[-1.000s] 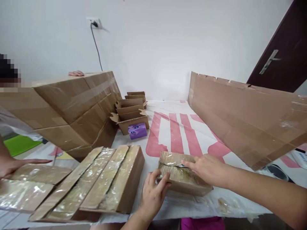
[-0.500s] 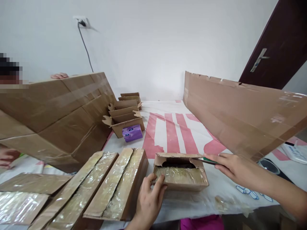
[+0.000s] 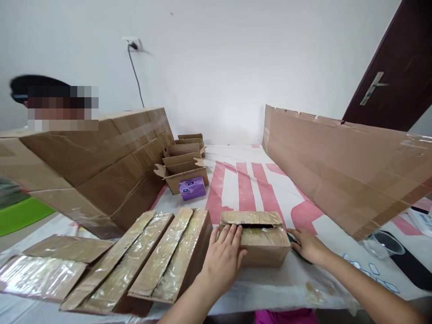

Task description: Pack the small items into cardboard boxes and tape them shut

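Observation:
A small brown cardboard box (image 3: 266, 249) with glossy tape on it sits on the white and pink table cover (image 3: 249, 189) near the front edge. A dark gap runs along its top where the flap is parted. My left hand (image 3: 224, 257) lies flat on the box's left top corner, fingers stretched out and close together. My right hand (image 3: 308, 245) rests on the table just right of the box. Its fingers curl over a dark green tool (image 3: 297, 253), which is mostly hidden under the hand.
Several taped flat cartons (image 3: 162, 256) lean in a row left of the box. A big cardboard box (image 3: 101, 166) stands at the left with another person behind it. Open small boxes (image 3: 184, 164) and a purple packet (image 3: 192, 188) sit further back. A long cardboard sheet (image 3: 337, 166) walls the right.
My right hand drew the green tool along the box top and off to the right, then lowered to the table. The flap parted. My left hand moved from the box's front onto its top.

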Motion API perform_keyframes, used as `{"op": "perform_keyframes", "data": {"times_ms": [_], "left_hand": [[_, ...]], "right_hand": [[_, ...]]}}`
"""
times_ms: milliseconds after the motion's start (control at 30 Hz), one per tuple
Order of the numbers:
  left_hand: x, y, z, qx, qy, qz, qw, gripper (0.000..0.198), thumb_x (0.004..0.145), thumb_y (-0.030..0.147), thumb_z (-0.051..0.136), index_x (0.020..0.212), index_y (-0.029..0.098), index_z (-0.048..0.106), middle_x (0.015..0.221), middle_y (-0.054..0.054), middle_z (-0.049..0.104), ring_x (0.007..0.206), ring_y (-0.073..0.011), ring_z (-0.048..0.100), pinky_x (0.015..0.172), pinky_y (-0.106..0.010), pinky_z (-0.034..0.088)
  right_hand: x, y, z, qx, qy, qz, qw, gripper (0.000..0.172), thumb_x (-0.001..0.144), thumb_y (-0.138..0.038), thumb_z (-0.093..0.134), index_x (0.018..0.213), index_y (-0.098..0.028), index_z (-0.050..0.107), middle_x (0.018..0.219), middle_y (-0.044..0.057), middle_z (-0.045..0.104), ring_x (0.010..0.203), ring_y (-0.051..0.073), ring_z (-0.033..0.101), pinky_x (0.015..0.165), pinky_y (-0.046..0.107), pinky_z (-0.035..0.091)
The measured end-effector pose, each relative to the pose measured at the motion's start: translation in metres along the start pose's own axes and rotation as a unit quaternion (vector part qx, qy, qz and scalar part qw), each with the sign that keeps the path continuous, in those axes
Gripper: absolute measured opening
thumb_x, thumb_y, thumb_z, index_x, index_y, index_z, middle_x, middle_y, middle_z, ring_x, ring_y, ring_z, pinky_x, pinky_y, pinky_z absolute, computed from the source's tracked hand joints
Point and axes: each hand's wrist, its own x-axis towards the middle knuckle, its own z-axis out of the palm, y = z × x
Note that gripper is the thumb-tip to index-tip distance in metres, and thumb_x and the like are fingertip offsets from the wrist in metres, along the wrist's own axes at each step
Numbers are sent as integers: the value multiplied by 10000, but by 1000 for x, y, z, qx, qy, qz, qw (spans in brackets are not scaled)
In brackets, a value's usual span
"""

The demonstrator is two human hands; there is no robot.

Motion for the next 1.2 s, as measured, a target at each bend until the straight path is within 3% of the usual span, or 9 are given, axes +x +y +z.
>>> {"op": "perform_keyframes", "data": {"times_ms": [100,200,333,400,633,933,1033,1133,1200], "left_hand": [[-6,1,3,26,-2,6,1000,432,928,353,507,1323,180,522,1270,-121,620,1185,-298,530,1079,-562,249],[-11,8,-2,21,-5,1,1000,467,880,376,586,1301,176,545,1139,-107,645,1099,-299,554,1065,-550,278],[-16,16,-12,-35,81,16,996,467,876,258,598,1316,119,523,1009,-93,619,969,-253,552,1004,-501,332],[-22,17,-16,-64,126,54,988,390,917,137,495,1304,110,532,962,-84,615,917,-219,545,958,-455,358],[-49,14,-19,-125,141,208,960,255,974,136,403,957,110,656,866,-69,665,843,-183,568,771,-307,454],[-60,8,-10,-264,117,235,928,325,1012,208,318,934,139,626,805,-60,656,843,-162,574,789,-290,502],[-65,7,-8,-260,114,225,932,355,1019,230,292,930,144,624,814,-66,654,867,-168,571,795,-294,503],[-67,6,-6,-264,102,217,934,389,1023,255,260,924,157,623,812,-71,646,869,-166,569,781,-288,505],[-67,6,-7,-265,99,216,934,391,1023,259,256,911,163,619,808,-70,643,865,-165,568,780,-285,505]], "right_hand": [[-6,-18,-27,52,124,-45,990,345,953,-315,394,1174,-162,610,1102,139,651,1035,263,620,874,395,497],[-20,-49,-53,109,238,-169,950,230,969,-258,410,1073,-198,605,992,92,674,929,212,634,804,352,520],[-36,-93,-68,95,203,-393,892,265,934,-115,431,1144,-194,570,976,71,692,919,181,636,821,325,525],[-38,-108,-71,82,189,-441,873,320,920,-84,408,1193,-167,553,1009,88,695,951,184,632,841,331,529],[-39,-116,-93,69,289,-396,869,267,907,-88,471,1122,-183,599,894,71,663,820,182,600,749,338,519],[-25,-136,-72,22,-7,-388,921,299,920,-156,465,1175,-175,620,1125,100,691,1078,221,613,964,396,487],[-18,-141,-70,-45,27,-340,939,376,909,-190,509,1279,-191,574,1268,129,624,1166,277,564,988,472,465],[-3,-137,-75,-87,100,-310,942,556,874,-206,577,1414,-215,447,1498,149,406,1363,338,364,1074,557,359],[12,-130,-76,-107,88,-282,949,719,802,-238,670,1460,-237,380,1558,149,298,1409,378,272,1078,596,329]]}}
